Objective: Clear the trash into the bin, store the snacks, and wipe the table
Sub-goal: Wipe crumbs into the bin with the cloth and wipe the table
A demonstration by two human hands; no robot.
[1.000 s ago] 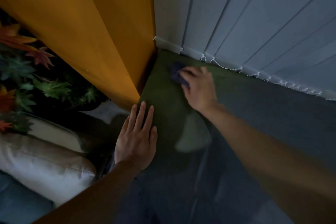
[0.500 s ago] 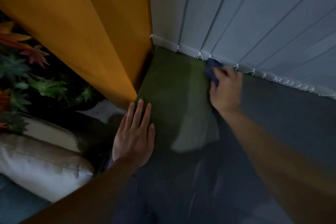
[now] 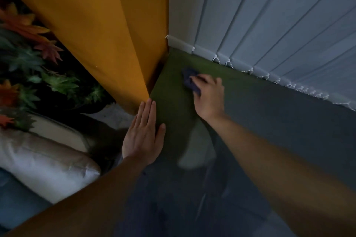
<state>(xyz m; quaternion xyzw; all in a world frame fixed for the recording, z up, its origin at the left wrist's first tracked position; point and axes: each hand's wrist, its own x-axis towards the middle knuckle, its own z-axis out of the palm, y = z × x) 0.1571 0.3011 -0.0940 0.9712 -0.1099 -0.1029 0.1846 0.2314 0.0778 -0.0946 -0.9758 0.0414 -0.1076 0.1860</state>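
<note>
The table (image 3: 279, 131) is a dark glossy top that reflects green near its far left corner. My right hand (image 3: 209, 95) presses a dark blue cloth (image 3: 189, 79) flat on the table close to that corner; only part of the cloth shows past my fingers. My left hand (image 3: 143, 134) lies flat, palm down, fingers together, on the table's left edge and holds nothing. No trash or snacks are in view.
An orange curtain (image 3: 100, 31) hangs at the table's left corner. Pale vertical blinds (image 3: 269, 25) with a bead chain run along the far edge. Left of the table are leafy plants (image 3: 38, 75) and pale cushions (image 3: 48, 159).
My right hand slid the cloth from the corner rightward along the blinds, then back left toward the corner. My left hand stayed on the edge, its fingers drawn closer together.
</note>
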